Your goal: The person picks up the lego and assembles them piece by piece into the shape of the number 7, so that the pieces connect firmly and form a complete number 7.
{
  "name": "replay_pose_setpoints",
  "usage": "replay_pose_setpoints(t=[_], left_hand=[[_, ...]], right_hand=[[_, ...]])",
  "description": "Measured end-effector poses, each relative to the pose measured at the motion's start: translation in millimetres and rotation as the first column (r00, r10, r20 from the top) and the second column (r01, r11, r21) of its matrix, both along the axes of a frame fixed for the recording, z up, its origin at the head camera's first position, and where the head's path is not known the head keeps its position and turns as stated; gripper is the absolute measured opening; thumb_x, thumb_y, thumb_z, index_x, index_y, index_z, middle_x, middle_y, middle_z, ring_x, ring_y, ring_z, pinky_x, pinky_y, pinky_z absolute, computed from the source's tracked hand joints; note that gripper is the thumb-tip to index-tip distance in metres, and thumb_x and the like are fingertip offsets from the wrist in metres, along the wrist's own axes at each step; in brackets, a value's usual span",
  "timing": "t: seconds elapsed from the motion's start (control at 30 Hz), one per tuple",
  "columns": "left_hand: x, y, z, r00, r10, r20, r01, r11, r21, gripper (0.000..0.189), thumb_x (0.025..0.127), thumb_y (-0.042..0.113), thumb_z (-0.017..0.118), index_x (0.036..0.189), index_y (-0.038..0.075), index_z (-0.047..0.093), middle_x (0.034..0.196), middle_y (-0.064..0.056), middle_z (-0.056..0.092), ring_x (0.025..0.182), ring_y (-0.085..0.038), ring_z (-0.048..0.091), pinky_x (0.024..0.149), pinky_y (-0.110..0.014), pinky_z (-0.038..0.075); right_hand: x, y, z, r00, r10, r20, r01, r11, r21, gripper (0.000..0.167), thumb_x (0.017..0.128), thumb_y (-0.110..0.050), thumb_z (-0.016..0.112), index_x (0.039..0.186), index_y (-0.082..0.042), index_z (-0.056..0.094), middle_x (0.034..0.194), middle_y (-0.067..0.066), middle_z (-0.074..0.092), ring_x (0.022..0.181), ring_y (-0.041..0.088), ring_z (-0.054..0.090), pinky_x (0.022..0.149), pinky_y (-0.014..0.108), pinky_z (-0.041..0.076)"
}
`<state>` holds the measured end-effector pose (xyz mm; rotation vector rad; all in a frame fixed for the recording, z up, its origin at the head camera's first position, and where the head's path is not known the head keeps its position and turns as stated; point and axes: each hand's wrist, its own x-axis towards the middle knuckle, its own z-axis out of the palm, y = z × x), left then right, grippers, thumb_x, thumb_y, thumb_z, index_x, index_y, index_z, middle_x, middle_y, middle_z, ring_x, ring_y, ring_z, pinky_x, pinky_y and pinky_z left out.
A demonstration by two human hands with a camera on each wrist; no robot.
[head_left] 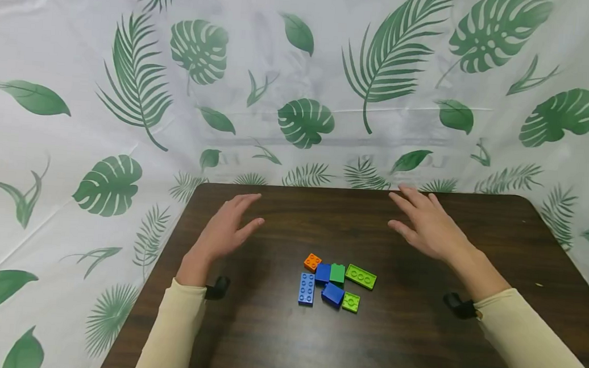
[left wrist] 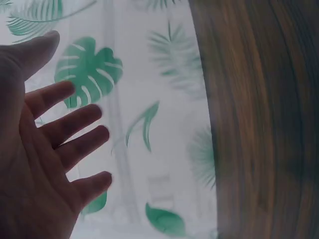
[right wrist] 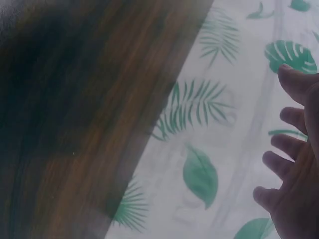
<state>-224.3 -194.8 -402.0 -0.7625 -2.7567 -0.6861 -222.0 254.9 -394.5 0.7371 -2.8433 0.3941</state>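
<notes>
A small cluster of toy building bricks lies mid-table in the head view. It holds an orange brick, a long blue brick with studs up, a blue brick beside a green brick, and another blue brick turned at an angle. To their right are a long lime-green piece and a small square lime-green piece. My left hand hovers left of the bricks, fingers spread and holding nothing. On the other side my right hand is raised, its fingers loosely extended around nothing.
The dark wood-grain table has its far edge just beyond my hands. A white curtain printed with green leaves hangs behind it and along the left side. Black straps sit at both wrists, below cream sleeves.
</notes>
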Motion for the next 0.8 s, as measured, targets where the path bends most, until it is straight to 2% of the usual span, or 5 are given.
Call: replay_pose_setpoints(t=[0.17,0.3,0.5,0.63,0.8], left_hand=[[6.5,17.1,-14.8,0.989,-0.08,0.125,0.061,0.988,0.143,0.048,0.098,0.033,0.061,0.141,0.014,0.052,0.136,-0.004,0.055,0.126,-0.023,0.051,0.103,-0.047,0.041],[15.4,40.6,-32.1,0.973,-0.089,0.213,0.06,0.989,0.136,0.038,0.096,0.029,0.066,0.131,0.016,0.061,0.118,0.001,0.063,0.106,-0.019,0.061,0.092,-0.04,0.05],[28.6,84.9,-59.5,0.962,-0.095,0.254,0.1,0.995,-0.006,0.036,0.096,0.036,0.064,0.126,0.017,0.065,0.097,0.003,0.061,0.079,-0.011,0.054,0.07,-0.028,0.049],[33.8,107.0,-74.4,0.966,-0.102,0.237,0.133,0.984,-0.119,0.041,0.096,0.044,0.061,0.127,0.017,0.066,0.097,0.001,0.058,0.08,-0.011,0.051,0.067,-0.028,0.048],[38.2,122.0,-87.3,0.983,-0.072,0.171,0.114,0.962,-0.247,0.043,0.095,0.047,0.061,0.126,0.019,0.066,0.098,0.001,0.056,0.083,-0.014,0.051,0.067,-0.031,0.049]], right_hand=[[5.9,-9.3,-8.4,0.999,0.02,0.043,-0.021,1.0,0.008,0.055,0.095,-0.031,0.066,0.141,-0.005,0.052,0.146,0.02,0.044,0.135,0.038,0.039,0.112,0.062,0.019],[15.7,-22.5,-20.3,0.995,0.078,0.064,-0.078,0.997,0.005,0.038,0.095,-0.03,0.066,0.125,-0.007,0.066,0.126,0.014,0.061,0.116,0.033,0.057,0.103,0.055,0.038],[39.8,-53.1,-40.3,0.981,0.142,0.132,-0.138,0.99,-0.033,0.03,0.093,-0.029,0.068,0.118,-0.013,0.071,0.11,0.002,0.066,0.095,0.019,0.065,0.084,0.044,0.054],[53.5,-73.8,-55.5,0.963,0.224,0.153,-0.214,0.974,-0.08,0.03,0.092,-0.029,0.07,0.118,-0.014,0.071,0.104,0.0,0.066,0.085,0.014,0.064,0.076,0.036,0.055],[67.4,-91.3,-75.0,0.946,0.304,0.115,-0.296,0.952,-0.084,0.037,0.091,-0.034,0.071,0.121,-0.013,0.068,0.097,-0.003,0.059,0.069,0.006,0.052,0.06,0.023,0.048]])
